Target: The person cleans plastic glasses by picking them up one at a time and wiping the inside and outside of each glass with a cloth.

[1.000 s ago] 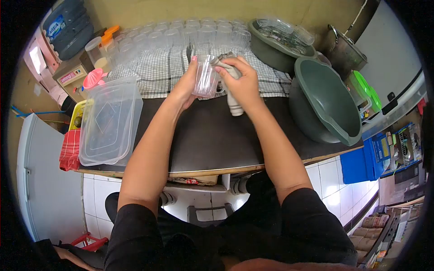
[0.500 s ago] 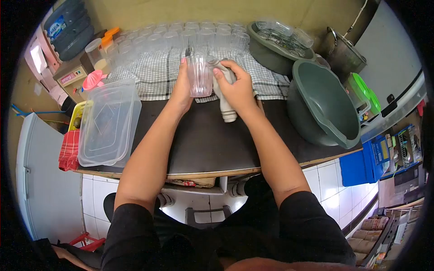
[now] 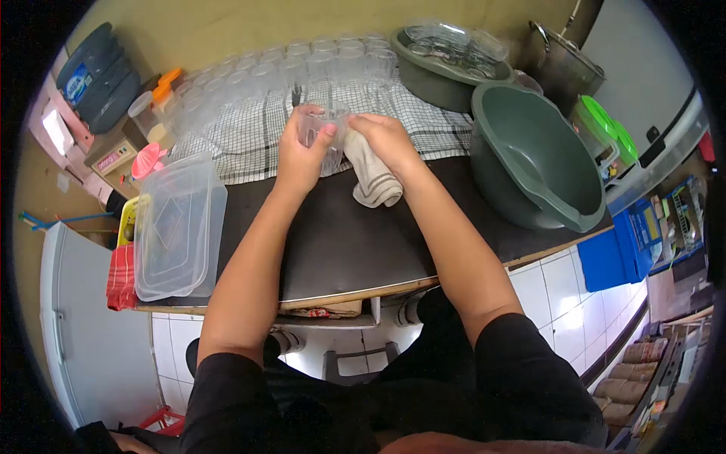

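My left hand [image 3: 301, 157] is wrapped around a clear ribbed drinking glass [image 3: 333, 159], its thumb across the side. The glass is tilted above the front part of a black-and-white checkered cloth [image 3: 249, 132]. In my right hand [image 3: 387, 142] is a pale striped towel [image 3: 372, 178], pressed against the glass near its rim; the loose end hangs over the dark tabletop. Some right fingertips are hidden by the glass and towel. Behind my hands, several rows of clear glasses [image 3: 321, 66] stand on the checkered cloth, and a dark fork-shaped item [image 3: 296, 95] shows among them.
To the right sits a large green-grey basin [image 3: 541, 151]; behind it, another basin [image 3: 431, 85] is heaped with clear plastic items. A metal pot [image 3: 563, 64] stands at the back right. At left lie a clear plastic box [image 3: 178, 227] and a red cloth [image 3: 121, 276].
The glass has gone from nearly upright to tilted, and my left fingers have wrapped further around it. My right hand has turned with the towel. The view has shifted slightly.
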`<control>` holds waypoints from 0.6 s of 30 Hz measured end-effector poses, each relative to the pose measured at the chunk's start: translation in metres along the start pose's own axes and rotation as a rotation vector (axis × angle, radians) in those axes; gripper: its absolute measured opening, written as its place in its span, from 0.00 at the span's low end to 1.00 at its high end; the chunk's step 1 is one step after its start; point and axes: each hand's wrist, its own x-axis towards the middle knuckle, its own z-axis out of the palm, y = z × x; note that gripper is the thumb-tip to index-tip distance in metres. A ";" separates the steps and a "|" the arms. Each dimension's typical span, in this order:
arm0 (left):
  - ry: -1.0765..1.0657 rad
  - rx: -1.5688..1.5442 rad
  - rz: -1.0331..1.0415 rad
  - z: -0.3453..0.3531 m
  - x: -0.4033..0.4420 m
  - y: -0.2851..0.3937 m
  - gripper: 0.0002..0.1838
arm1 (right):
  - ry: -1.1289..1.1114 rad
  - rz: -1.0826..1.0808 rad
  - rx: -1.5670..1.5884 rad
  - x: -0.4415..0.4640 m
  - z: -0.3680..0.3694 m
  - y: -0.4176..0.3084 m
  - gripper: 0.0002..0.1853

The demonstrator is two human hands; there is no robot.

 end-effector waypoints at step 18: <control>0.053 0.273 0.402 -0.010 0.001 0.010 0.44 | -0.126 -0.100 0.146 -0.004 0.005 -0.001 0.15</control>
